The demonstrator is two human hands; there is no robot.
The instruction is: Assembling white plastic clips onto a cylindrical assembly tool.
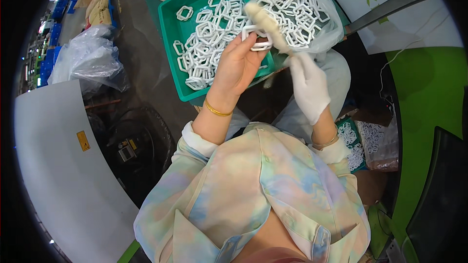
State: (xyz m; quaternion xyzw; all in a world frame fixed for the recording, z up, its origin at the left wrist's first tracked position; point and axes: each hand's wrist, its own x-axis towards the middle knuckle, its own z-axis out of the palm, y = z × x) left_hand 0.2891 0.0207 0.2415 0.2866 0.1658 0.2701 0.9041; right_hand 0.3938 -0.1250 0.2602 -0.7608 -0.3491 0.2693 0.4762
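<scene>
My bare left hand [236,65] is closed on a white angular plastic ring [263,46], with fingers and thumb at its edge. My right hand [308,85], in a white glove, grips the lower end of a cream-coloured stick-like tool [263,19] with a thick, wrapped-looking head. Motion blurs the tool, so its exact kind does not show. It slants up and left, passing across or right beside the ring; whether they touch I cannot tell. Behind my left hand stands a green tray [169,51] with many loose white rings [207,31].
A clear plastic bag [334,29] of similar rings lies right of the tray. More rings fill a small green bin [360,163] at lower right. A pale machine panel [58,146] stands at left, a white-and-green one [429,97] at right. Crumpled plastic sheeting [90,58] lies at far left.
</scene>
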